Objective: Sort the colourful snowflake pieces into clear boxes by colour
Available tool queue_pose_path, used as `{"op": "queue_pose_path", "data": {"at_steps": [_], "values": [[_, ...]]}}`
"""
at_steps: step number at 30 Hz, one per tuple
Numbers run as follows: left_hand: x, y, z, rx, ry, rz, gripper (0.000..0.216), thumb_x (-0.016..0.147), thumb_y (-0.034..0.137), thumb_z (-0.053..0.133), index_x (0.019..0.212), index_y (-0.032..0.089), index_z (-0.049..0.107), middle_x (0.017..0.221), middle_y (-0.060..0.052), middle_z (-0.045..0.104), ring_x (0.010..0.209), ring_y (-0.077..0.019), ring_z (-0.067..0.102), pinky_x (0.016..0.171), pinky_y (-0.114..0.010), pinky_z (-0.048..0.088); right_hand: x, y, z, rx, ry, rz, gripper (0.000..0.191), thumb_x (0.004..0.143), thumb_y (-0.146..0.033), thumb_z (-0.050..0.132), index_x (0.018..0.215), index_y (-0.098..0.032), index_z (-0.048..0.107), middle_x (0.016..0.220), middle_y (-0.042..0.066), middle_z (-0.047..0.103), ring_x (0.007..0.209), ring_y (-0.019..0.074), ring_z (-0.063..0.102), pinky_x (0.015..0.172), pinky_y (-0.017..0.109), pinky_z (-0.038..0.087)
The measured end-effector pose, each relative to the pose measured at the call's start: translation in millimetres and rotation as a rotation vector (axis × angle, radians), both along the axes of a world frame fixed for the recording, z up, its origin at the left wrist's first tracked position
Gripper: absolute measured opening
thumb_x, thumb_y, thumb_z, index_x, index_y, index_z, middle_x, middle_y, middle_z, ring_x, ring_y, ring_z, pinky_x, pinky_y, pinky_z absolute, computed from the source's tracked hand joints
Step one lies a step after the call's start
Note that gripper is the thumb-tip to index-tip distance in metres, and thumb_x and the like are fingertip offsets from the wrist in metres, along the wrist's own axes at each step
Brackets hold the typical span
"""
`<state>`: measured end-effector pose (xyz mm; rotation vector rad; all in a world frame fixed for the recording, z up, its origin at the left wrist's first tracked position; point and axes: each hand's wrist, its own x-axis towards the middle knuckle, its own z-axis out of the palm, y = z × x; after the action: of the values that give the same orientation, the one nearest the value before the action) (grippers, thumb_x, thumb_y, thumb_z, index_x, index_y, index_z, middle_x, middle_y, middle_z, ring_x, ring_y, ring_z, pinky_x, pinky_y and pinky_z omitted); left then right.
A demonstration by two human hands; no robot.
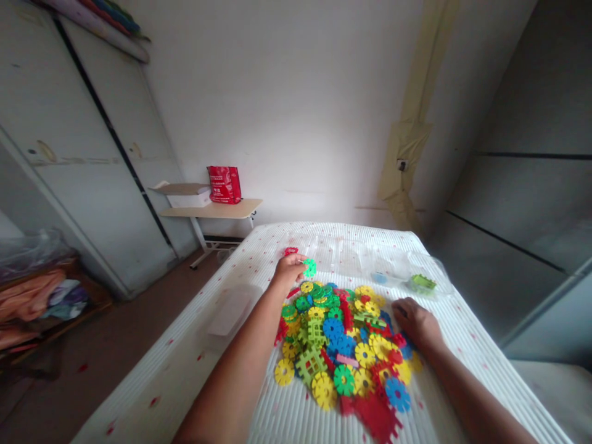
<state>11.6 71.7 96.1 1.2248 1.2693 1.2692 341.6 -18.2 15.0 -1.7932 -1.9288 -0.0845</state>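
My left hand (290, 270) pinches a green notched plastic disc (309, 267) just beyond the far left edge of a heap of building pieces. At the heap's right edge is my right hand (420, 325), its fingers curled down; what they hold, if anything, is hidden. The heap mixes yellow discs (324, 390), blue discs (398, 394), green lattice squares (311, 365) and red plates (375, 418). Behind it stands a clear compartment box (351, 256). Inside lie a red piece (290, 251), a blue piece (380, 278) and green pieces (422, 282).
A translucent lid or tray (231, 310) lies left of my left forearm on the white ribbed bedspread (185, 376). Beyond the bed, a small table (231, 209) carries a red bag (224, 184) and an opened white box (189, 196). Wardrobes flank both sides.
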Motion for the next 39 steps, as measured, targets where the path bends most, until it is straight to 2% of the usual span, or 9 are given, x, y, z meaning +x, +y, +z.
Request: {"op": "queue_pose_path", "data": {"at_steps": [4,9,12,15,17,22,30,34,39], "values": [[26.5,31.5,8.2,-0.004,-0.016,0.064,0.032,0.066,0.013,0.06,0.098,0.009,0.06,0.052,0.004,0.054,0.043,-0.0059,0.051,0.045,-0.017,0.04,-1.6,-0.8,1.5,-0.006,-0.019,-0.003,0.025,0.083,-0.029,0.039,0.081,-0.022,0.063,0.083,0.002,0.064,0.072,0.0144,0.06,0.059,0.022,0.041],[43.9,40.4,-4.4,-0.041,0.043,0.127,0.04,0.067,0.007,0.056,0.107,0.01,0.056,0.067,-0.001,0.062,0.049,-0.0084,0.058,0.052,-0.02,0.048,-1.4,-0.3,0.6,0.014,-0.002,-0.008,0.024,0.082,-0.029,0.041,0.08,-0.023,0.064,0.082,0.002,0.064,0.069,0.0142,0.061,0.058,0.022,0.04],[34.4,25.3,-12.6,-0.043,0.122,0.128,0.03,0.068,0.01,0.055,0.097,0.012,0.062,0.075,-0.003,0.065,0.052,-0.0102,0.06,0.052,-0.021,0.047,-0.3,0.7,-0.9,0.012,-0.01,-0.007,0.024,0.083,-0.029,0.041,0.08,-0.023,0.064,0.083,0.002,0.065,0.07,0.0143,0.061,0.058,0.022,0.04],[14.3,-3.1,-22.2,-0.014,0.248,0.106,0.021,0.069,0.013,0.055,0.088,0.015,0.066,0.081,-0.003,0.068,0.066,-0.0139,0.063,0.063,-0.024,0.048,-0.3,0.8,-0.3,-0.003,-0.022,-0.008,0.023,0.083,-0.028,0.041,0.081,-0.022,0.063,0.084,0.002,0.064,0.071,0.014,0.061,0.059,0.021,0.04],[0.2,-26.2,-31.2,0.074,0.563,0.022,0.018,0.071,0.014,0.055,0.084,0.017,0.067,0.085,-0.004,0.069,0.079,-0.0161,0.063,0.074,-0.025,0.047,-1.0,0.4,1.4,-0.02,-0.026,-0.014,0.023,0.083,-0.027,0.041,0.081,-0.022,0.063,0.084,0.002,0.064,0.071,0.0139,0.061,0.059,0.021,0.041],[-21.8,-74.7,-55.4,0.188,0.862,-0.049,0.026,0.073,0.012,0.053,0.096,0.018,0.065,0.104,-0.008,0.066,0.1,-0.0193,0.058,0.093,-0.031,0.041,-3.4,0.0,7.5,-0.014,0.0,-0.017,0.024,0.082,-0.025,0.042,0.086,-0.022,0.065,0.088,0.003,0.065,0.072,0.0143,0.062,0.063,0.022,0.044],[-20.7,-85.5,-80.6,0.305,0.832,0.035,0.029,0.081,0.02,0.045,0.104,0.019,0.062,0.113,-0.01,0.062,0.11,-0.0205,0.054,0.099,-0.036,0.04,-15.4,17.9,17.0,-0.035,0.01,0.11,0.029,0.078,-0.017,0.045,0.101,-0.02,0.063,0.105,0.006,0.065,0.086,0.0159,0.062,0.078,0.024,0.046],[-18.4,-83.8,-90.0,0.372,0.741,0.036,0.031,0.082,0.019,0.041,0.105,0.018,0.061,0.113,-0.01,0.062,0.109,-0.0197,0.055,0.098,-0.036,0.042,-22.2,28.7,20.9,-0.175,-0.082,0.094,0.035,0.076,-0.021,0.053,0.11,-0.019,0.061,0.112,0.008,0.064,0.1,0.0204,0.059,0.085,0.027,0.045],[-17.6,-84.6,-94.3,0.487,0.718,0.027,0.032,0.082,0.015,0.037,0.103,0.017,0.061,0.113,-0.009,0.061,0.11,-0.0189,0.055,0.097,-0.038,0.045,-30.9,31.9,33.6,-0.319,-0.153,0.054,0.04,0.074,-0.026,0.058,0.113,-0.02,0.06,0.111,0.007,0.062,0.096,0.0199,0.061,0.078,0.024,0.044]]}}
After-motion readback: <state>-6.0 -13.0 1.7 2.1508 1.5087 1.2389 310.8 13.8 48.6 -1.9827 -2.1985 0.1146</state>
